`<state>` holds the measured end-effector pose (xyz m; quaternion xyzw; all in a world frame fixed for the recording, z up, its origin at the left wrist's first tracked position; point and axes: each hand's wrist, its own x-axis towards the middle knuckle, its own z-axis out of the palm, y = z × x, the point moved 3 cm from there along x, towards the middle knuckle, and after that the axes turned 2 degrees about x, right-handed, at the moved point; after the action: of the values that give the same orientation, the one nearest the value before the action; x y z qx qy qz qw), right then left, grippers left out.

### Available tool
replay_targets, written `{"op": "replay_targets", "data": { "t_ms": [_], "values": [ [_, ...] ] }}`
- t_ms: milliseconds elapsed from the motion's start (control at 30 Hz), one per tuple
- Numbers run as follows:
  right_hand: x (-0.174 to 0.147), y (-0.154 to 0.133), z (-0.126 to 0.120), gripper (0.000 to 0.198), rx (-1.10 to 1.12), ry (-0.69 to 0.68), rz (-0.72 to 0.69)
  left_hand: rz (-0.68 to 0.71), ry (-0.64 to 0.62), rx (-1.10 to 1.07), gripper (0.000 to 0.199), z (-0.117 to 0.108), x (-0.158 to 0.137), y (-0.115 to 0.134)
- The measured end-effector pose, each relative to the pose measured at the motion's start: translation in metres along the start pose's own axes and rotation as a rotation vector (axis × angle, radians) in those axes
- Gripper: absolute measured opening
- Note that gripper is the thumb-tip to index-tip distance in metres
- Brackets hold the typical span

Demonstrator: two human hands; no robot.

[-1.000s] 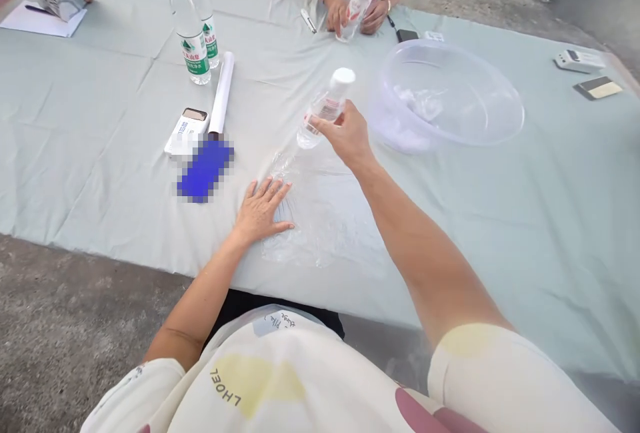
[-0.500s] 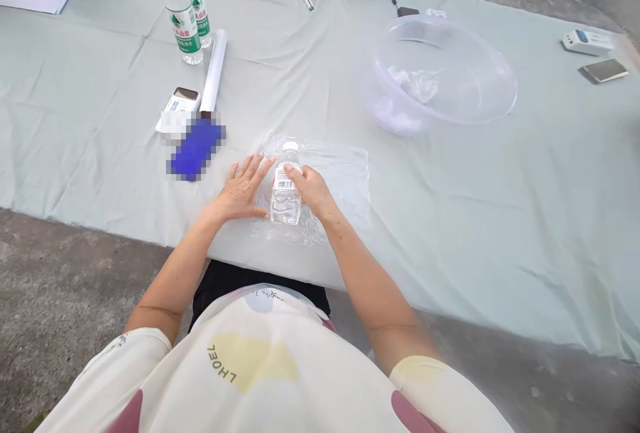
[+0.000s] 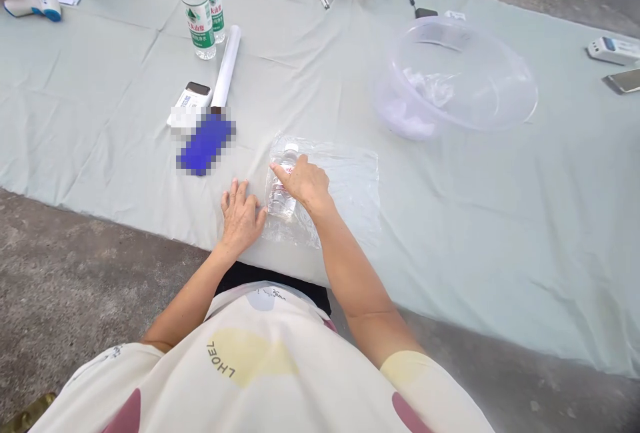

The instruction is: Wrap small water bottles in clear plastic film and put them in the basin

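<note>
Left hand (image 3: 241, 221) shifted onto pale tablecloth (image 3: 460, 233) above concrete floor (image 3: 95, 279).

the clear bottle (image 3: 283, 205), mid-frame, has a white cap (image 3: 291, 147) and red print (image 3: 289, 170). the tablecloth (image 3: 475, 219) is pale grey-green; two tall bottles (image 3: 199, 46) at upper left wear green-and-white labels (image 3: 200, 23). the cream shirt (image 3: 270, 399) at the bottom bears yellow and mauve patches (image 3: 250, 356).

Bottle (image 3: 282, 204) on film (image 3: 353, 186); basin (image 3: 403, 116) behind, right; roll (image 3: 227, 66) behind, left.
</note>
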<state>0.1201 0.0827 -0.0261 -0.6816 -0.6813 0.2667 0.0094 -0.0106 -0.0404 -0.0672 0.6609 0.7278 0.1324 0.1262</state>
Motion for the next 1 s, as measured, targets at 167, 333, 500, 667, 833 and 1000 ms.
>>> {"op": "replay_targets", "data": {
  "t_ms": [167, 333, 500, 667, 833, 1000],
  "values": [
    [-0.001, -0.001, 0.0, 0.071, -0.03, -0.014, -0.021, -0.015, -0.009, -0.001, 0.022, 0.003, -0.014, 0.004],
    [-0.001, -0.006, -0.004, 0.057, -0.046, -0.03, -0.051, 0.015, -0.003, -0.007, 0.015, 0.012, -0.024, 0.011],
    [0.001, -0.011, -0.005, 0.061, -0.089, -0.031, -0.059, 0.019, -0.019, -0.01, 0.013, 0.015, -0.025, 0.012],
    [0.002, -0.009, -0.009, 0.071, -0.129, -0.081, -0.071, 0.026, 0.068, -0.138, 0.013, 0.013, -0.027, 0.012],
    [0.006, -0.007, -0.02, 0.058, -0.053, -0.186, -0.055, -0.021, 0.153, -0.275, 0.015, 0.01, -0.027, 0.01],
    [0.007, -0.011, -0.016, 0.061, -0.1, -0.141, -0.075, -0.012, 0.155, -0.333, 0.019, 0.007, -0.025, 0.008]
  ]
}}
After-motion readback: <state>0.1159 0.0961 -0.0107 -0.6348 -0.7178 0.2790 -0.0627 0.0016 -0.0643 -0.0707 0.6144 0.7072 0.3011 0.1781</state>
